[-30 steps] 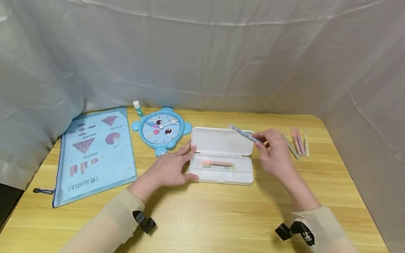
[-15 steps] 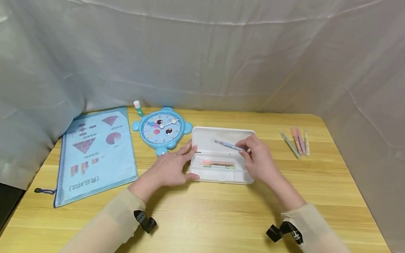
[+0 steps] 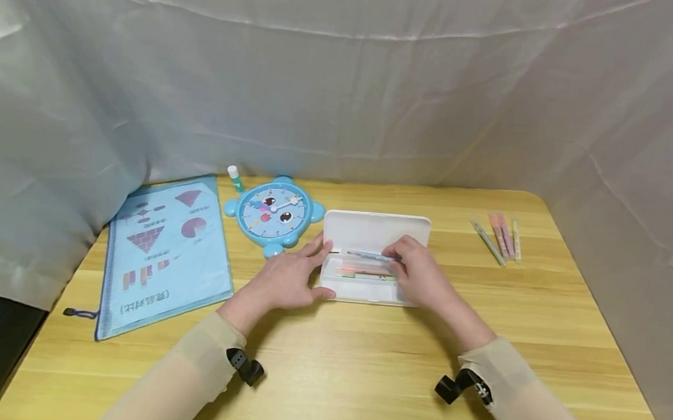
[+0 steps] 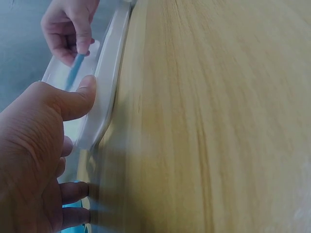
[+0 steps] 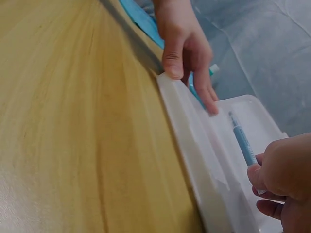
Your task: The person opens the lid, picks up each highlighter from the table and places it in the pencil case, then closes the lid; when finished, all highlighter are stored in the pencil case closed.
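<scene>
A white pencil case (image 3: 376,233) lies with its lid folded back; a pinkish pen (image 3: 363,270) and a green-ended pen (image 3: 361,277) rest in its long compartment. My left hand (image 3: 291,277) holds the case's left end, thumb at the front corner (image 4: 80,102) and index finger at the hinge side; the other fingers are spread. Between thumb and fingers my right hand (image 3: 421,273) pinches a light-blue pen (image 5: 243,143) with a clear end. The pen lies roughly level over the case's back part, near the hinge, its clear end toward the left hand.
Several pens (image 3: 501,236) in green, orange, purple and yellow lie at the right. Left of the case are a blue toy clock (image 3: 274,212), a glue stick (image 3: 235,178) and a blue zip folder (image 3: 169,257). A grey curtain (image 3: 344,93) surrounds the table's back and sides.
My right hand has carried the light-blue pen left and down, from beside the lid to over the case's compartments. The left hand stays on the case.
</scene>
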The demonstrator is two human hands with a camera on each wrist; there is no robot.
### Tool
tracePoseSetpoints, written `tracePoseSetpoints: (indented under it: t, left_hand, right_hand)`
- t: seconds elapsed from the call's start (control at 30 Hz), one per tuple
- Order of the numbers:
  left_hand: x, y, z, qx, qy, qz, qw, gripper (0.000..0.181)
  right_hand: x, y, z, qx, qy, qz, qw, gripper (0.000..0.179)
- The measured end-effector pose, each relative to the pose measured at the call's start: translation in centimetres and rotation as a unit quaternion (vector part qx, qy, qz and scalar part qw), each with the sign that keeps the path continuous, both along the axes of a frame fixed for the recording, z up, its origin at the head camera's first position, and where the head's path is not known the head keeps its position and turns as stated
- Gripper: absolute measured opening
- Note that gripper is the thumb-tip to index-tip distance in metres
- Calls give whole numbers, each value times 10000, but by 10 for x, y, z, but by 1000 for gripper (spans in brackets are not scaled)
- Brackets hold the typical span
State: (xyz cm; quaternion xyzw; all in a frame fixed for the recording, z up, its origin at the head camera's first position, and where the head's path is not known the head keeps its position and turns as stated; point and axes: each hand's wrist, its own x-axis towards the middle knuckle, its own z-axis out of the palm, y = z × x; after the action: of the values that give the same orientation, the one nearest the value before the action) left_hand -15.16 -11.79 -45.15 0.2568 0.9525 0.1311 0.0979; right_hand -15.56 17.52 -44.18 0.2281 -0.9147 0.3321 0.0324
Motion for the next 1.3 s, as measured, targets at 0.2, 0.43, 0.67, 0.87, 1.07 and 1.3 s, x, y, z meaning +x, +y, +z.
tracePoseSetpoints:
  t: [0.2,0.43,0.67,0.87,1.07,1.3]
  left_hand:
    - [0,0,-1,-93,24,-30,9999,103]
    - [0,1,-1,-114,27,-63,9999,103]
    - [-1,1,0,-44,40,-24,10000,103]
    - [-1,1,-1,-31,-4,-29,10000,104]
    - [-1,0,-3,-32,11,-3,10000,104]
    - [-1,0,-2,-33,28,-27,10000,104]
  right_hand:
    - [-3,-4,-8,365,-125,15,9993,14]
    - [-2,-5,-10,693,56,106,9975,16]
    - [-2,-3,-7,964,33,378,9946,18]
    - [0,-4,-8,1133,163,480,9923,19]
    - [2,-6,-8,976,248,392,9941,17]
    - [2,0,-2,685,293,437,9963,17]
